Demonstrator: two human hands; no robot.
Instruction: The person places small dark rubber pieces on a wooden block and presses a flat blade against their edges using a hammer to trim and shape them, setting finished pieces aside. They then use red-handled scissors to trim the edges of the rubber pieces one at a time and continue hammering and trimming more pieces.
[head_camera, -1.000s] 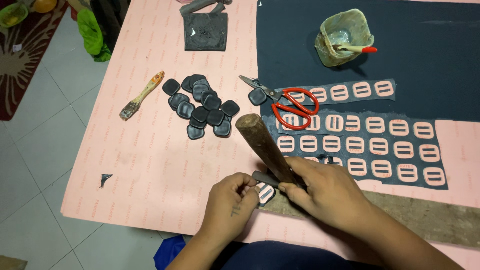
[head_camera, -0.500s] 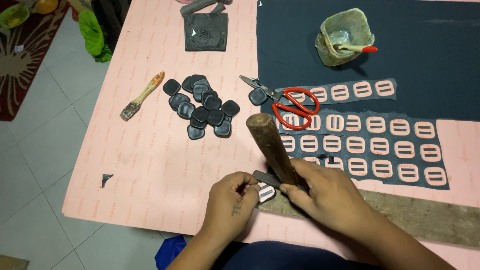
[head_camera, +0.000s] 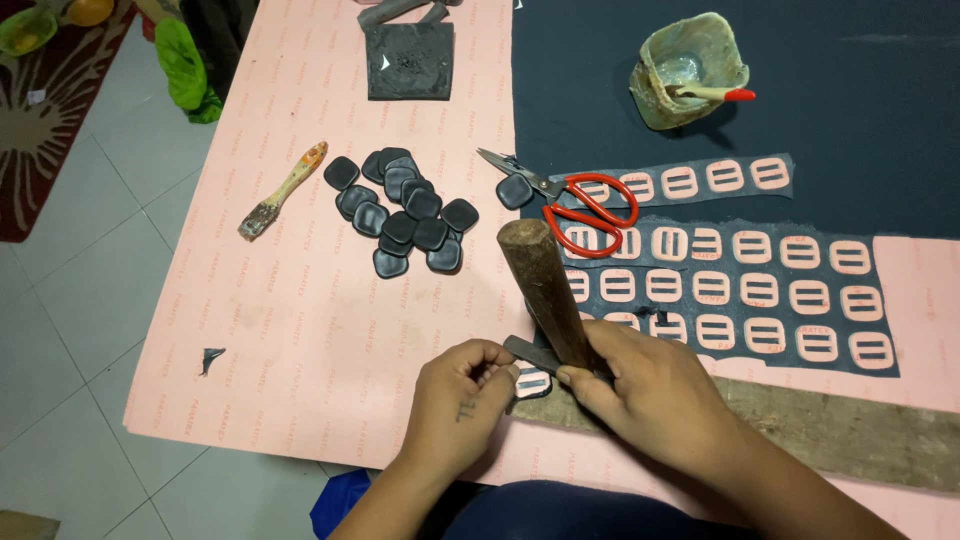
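The left hand (head_camera: 462, 395) is pinching a small buckle-shaped piece (head_camera: 530, 381) flat on the wooden board (head_camera: 840, 435) while the right hand (head_camera: 655, 385), gripping a wooden mallet (head_camera: 545, 290), is needing square blows clear of the fingers.

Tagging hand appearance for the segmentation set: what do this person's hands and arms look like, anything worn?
Both are bare: no gloves, no sleeves on the forearms in view, no rings, watch or bands. The left hand has a small dark mark, apparently a tattoo, on its back. The right hand shows no marking. The fingers are uncovered.
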